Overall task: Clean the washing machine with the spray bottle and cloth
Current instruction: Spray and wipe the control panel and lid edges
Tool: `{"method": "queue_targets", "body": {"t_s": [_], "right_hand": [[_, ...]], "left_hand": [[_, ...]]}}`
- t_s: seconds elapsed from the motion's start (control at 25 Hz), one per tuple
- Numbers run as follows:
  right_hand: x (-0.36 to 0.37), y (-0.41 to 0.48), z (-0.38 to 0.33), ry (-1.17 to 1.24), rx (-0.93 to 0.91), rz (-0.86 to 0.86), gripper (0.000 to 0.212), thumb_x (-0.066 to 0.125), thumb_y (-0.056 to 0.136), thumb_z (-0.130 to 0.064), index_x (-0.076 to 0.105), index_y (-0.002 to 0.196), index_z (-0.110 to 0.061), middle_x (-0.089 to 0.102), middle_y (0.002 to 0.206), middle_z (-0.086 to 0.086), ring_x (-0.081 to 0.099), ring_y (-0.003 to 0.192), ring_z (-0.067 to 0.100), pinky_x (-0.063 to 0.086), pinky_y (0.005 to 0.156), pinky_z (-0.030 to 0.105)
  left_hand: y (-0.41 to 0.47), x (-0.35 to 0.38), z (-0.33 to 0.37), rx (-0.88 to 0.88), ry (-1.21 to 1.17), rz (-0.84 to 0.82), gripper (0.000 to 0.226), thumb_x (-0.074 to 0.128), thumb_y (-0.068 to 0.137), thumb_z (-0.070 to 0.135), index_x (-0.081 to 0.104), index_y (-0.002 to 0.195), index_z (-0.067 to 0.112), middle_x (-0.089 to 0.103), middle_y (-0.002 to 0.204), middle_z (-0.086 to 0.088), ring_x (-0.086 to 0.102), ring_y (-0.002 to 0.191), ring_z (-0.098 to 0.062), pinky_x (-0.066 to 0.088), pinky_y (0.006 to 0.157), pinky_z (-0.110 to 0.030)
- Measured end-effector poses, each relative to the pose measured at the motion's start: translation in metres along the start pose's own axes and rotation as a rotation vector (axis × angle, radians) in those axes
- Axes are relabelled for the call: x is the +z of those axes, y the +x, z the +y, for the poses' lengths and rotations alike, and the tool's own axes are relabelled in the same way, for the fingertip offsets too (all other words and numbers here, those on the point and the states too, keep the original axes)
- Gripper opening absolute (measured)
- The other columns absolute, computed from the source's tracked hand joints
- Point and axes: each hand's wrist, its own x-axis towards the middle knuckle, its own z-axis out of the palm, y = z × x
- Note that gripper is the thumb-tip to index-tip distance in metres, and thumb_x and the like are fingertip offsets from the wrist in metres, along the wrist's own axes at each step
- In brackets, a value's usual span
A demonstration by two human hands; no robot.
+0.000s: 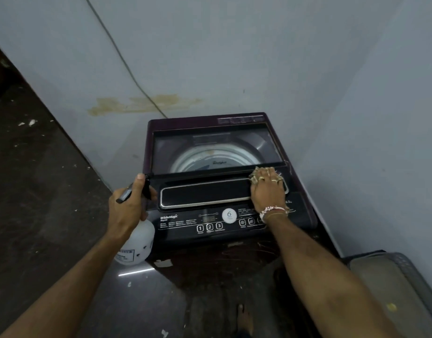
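Note:
A dark top-loading washing machine (210, 128) stands against the wall, its glass lid closed over the drum. My left hand (127, 203) grips the black trigger head of a white spray bottle (137, 245), held at the machine's front left corner. My right hand (267, 189) presses flat on a crumpled pale cloth (255, 173) at the right end of the chrome-edged lid handle (205, 193). Only the cloth's edges show from under my fingers. The control panel (210, 224) lies just in front of my wrist.
Grey walls close in behind and to the right of the machine. A cable (127, 67) runs down the wall to its back. A grey lidded container (400, 286) sits at the lower right. Dark speckled floor (39, 191) spreads to the left. A bare foot (244, 318) shows below.

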Motion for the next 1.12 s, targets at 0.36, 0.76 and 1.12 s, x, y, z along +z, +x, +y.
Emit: {"method": "queue_targets", "body": {"t_s": [0.36,0.76,1.12], "right_hand": [[0.014,-0.033,-0.143,0.12,-0.47,-0.126,0.053,0.037,0.102,-0.028,0.039,0.152,-0.01,0.038,0.158,0.012,0.03,0.149,0.032,0.024,0.117,0.059],[0.006,0.018,0.11,0.281,0.174,-0.027,0.055,0.025,0.108,-0.036,0.019,0.161,-0.021,0.018,0.168,-0.004,0.014,0.155,0.02,0.023,0.124,0.045],[0.013,0.099,0.099,0.311,0.082,-0.111,0.061,0.024,0.108,-0.041,0.012,0.162,-0.016,0.012,0.169,0.0,0.013,0.155,0.03,0.022,0.124,0.05]], "left_hand": [[0.009,0.061,0.04,0.017,-0.024,-0.088,0.075,0.048,0.093,0.079,0.076,0.083,0.009,0.078,0.081,-0.011,0.054,0.042,-0.019,0.049,0.051,-0.033],[0.027,0.166,0.059,0.004,-0.047,-0.232,0.065,0.05,0.095,0.067,0.076,0.082,0.009,0.077,0.083,-0.016,0.051,0.038,-0.013,0.048,0.048,-0.033],[0.089,0.226,0.076,0.048,-0.037,-0.255,0.065,0.051,0.094,0.075,0.076,0.075,0.018,0.079,0.086,-0.007,0.052,0.039,-0.012,0.048,0.044,-0.025]]}}
